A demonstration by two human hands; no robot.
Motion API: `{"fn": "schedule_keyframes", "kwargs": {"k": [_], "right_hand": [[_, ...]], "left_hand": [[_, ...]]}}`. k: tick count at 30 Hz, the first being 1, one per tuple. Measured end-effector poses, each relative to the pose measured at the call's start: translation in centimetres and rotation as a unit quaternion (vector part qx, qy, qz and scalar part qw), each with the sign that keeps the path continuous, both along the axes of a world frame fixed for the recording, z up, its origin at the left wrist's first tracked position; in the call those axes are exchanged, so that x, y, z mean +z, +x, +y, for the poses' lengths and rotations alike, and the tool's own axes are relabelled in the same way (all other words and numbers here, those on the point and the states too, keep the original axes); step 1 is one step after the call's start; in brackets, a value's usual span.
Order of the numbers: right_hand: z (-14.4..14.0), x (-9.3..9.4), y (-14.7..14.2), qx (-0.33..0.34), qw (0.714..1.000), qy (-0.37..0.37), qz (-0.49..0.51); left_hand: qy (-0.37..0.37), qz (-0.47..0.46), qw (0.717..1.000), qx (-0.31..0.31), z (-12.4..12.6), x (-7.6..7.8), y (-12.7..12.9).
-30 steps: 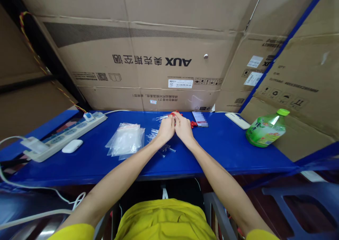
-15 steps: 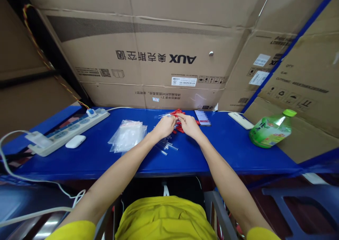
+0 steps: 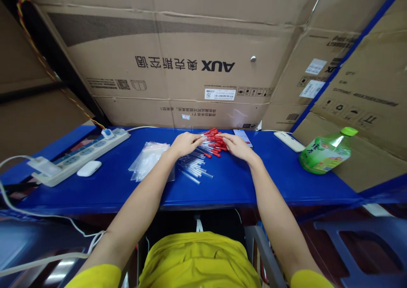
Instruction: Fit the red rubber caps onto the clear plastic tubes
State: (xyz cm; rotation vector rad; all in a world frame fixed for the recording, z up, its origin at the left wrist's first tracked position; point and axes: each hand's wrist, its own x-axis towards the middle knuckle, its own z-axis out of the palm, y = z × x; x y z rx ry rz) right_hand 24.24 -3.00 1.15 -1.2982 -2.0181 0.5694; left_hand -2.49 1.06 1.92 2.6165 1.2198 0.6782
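Note:
A loose pile of glass droppers with red rubber bulbs (image 3: 216, 145) lies on the blue table in front of me. Below and left of it, bare clear glass tubes (image 3: 194, 167) are fanned out. My left hand (image 3: 187, 145) is at the pile's left side, thumb and forefinger closed around what looks like a dropper's clear tube. On the right, my right hand (image 3: 238, 145) reaches over the red bulbs with fingers stretched out, touching some; its fingertips are partly hidden among them. Clear zip bags (image 3: 148, 161) lie beside my left forearm.
A phone (image 3: 243, 137) lies behind my right hand. Further right are a white power bank-like slab (image 3: 288, 141) and a green drink bottle (image 3: 327, 151). A power strip (image 3: 85, 154) and white earbud case (image 3: 89, 168) sit left. Cardboard (image 3: 178, 89) walls the back.
My hands were close together over the red bulbs; they have moved apart, the left one to the left and the right one to the right. More of the droppers and tubes now shows between them.

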Motion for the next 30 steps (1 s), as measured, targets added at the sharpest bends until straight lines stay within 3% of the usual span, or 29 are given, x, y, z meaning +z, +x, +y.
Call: {"fn": "schedule_keyframes", "kwargs": {"k": [6, 15, 17, 22, 26, 30], "right_hand": [[0.5, -0.3, 0.2, -0.037, 0.999, 0.023, -0.006], [0.3, -0.6, -0.3, -0.042, 0.998, 0.032, -0.021], [0.0, -0.5, -0.6, -0.034, 0.999, 0.031, -0.027], [-0.9, 0.2, -1.6, 0.012, 0.995, 0.019, -0.099], [-1.3, 0.4, -2.3, 0.059, 0.992, 0.024, -0.111], [-1.3, 0.6, -1.9, 0.037, 0.995, 0.034, -0.091]], "left_hand": [[-0.026, 0.022, 0.997, -0.069, 1.8, -1.5, -1.9], [-0.126, 0.000, 0.983, -0.135, 1.8, -1.5, -1.7], [-0.108, -0.004, 0.984, -0.141, 1.5, -1.4, -1.6], [0.043, -0.064, 0.990, -0.118, 0.1, -0.6, -0.2], [0.055, -0.050, 0.986, -0.149, -0.9, -0.3, 1.1], [0.069, -0.045, 0.994, -0.077, -1.0, -0.2, 1.2]]}}
